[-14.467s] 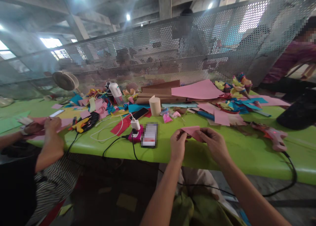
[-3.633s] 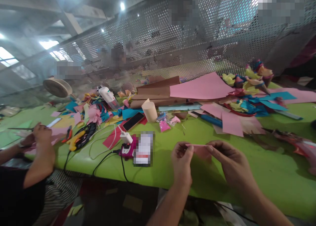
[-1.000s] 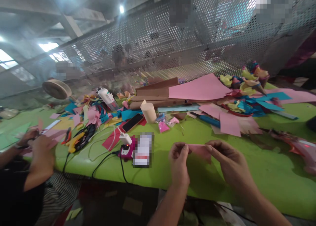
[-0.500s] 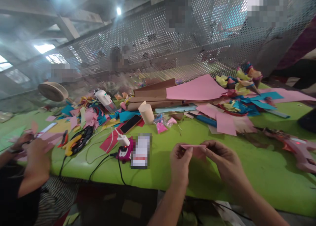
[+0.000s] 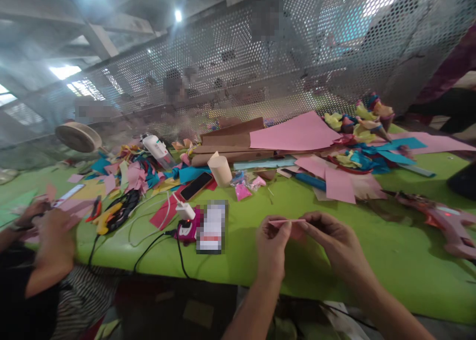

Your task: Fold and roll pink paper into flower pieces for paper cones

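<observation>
Both hands are pinching 1 small pink paper piece point(image 5: 287, 222) between them: the left hand point(image 5: 271, 243) is clamping its left end between thumb and fingers, and the right hand point(image 5: 334, 241) is closing its fingertips on the right end. That paper is being held edge-on, nearly level, just above the green counter point(image 5: 390, 260), close to the counter's near edge.

Directly beyond the grip a bare strip of green is lying open, and more bare green is stretching to its right as far as a pink glue gun point(image 5: 446, 221). Left of the grip, near it, a blurred card point(image 5: 211, 227) and a magenta plug block point(image 5: 186, 229) with black cables are sitting by the near edge. Farther back, paper scraps, a phone point(image 5: 196, 185), a cream paper cone point(image 5: 219, 169) and big pink sheets point(image 5: 293, 132) are crowding the counter up to the perforated metal screen point(image 5: 230, 67).

Compared with half a second ago, the paper is showing less of its face and more of its thin edge, and both hands are sitting slightly lower in view. At far left, another person's hand point(image 5: 52, 241) is working over pink paper, well apart from the grip.

No writing is legible anywhere.
</observation>
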Motion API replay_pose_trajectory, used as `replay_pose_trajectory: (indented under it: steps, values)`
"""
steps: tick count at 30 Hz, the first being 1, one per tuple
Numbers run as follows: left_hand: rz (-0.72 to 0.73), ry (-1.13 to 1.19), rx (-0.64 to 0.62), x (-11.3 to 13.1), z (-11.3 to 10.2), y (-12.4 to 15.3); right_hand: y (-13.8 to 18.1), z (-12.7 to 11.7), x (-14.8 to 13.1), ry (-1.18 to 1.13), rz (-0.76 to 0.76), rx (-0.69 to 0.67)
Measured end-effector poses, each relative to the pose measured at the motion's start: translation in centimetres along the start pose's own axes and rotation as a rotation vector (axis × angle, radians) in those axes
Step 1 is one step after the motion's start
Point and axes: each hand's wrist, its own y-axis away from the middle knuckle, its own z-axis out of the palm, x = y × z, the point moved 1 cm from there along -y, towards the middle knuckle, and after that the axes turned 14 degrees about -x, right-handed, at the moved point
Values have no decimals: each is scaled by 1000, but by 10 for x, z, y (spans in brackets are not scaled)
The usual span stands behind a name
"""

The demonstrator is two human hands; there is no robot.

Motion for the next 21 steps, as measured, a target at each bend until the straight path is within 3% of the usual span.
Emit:
replay_pose_trajectory:
  steps: [8,16,21]
  values:
    - [3,0,12,-4,-2,-1,0,1,-1,14,-23,-1]
    - [38,27,59,-5,-5,-5,-2,6,-2,23,46,-190]
    - [38,23,51,-3,-5,-4,-4,8,-5,92,27,-215]
